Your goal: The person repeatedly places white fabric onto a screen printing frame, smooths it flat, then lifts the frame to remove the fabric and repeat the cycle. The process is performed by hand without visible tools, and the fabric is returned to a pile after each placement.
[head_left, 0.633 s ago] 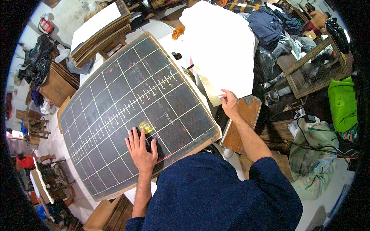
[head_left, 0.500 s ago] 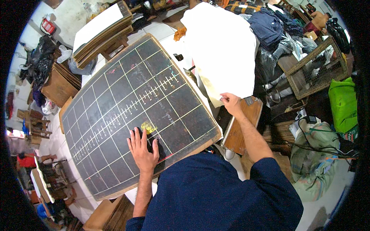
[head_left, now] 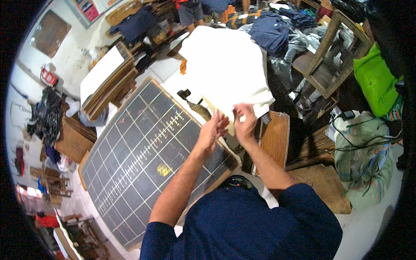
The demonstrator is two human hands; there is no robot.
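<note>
A pile of white cloth lies past the far right corner of a black board marked with a pale grid. At the pile's near edge my right hand is closed, fingers curled in a pinch on the cloth; the fingertips are partly hidden. My left hand hovers just left of it, over the board's right edge. Its fingers are spread and slightly bent, with nothing seen in them. A yellow patch marks the board beside my left forearm.
Right of my hands stands a brown wooden surface. Dark clothes and a mesh-covered frame are heaped farther right, near a green bag. Stacked boards stand far left. Another person's legs show at the back.
My left hand has lifted off the board and come across to the right, close to my right hand. My right hand remains at the cloth's near edge, and the view has shifted.
</note>
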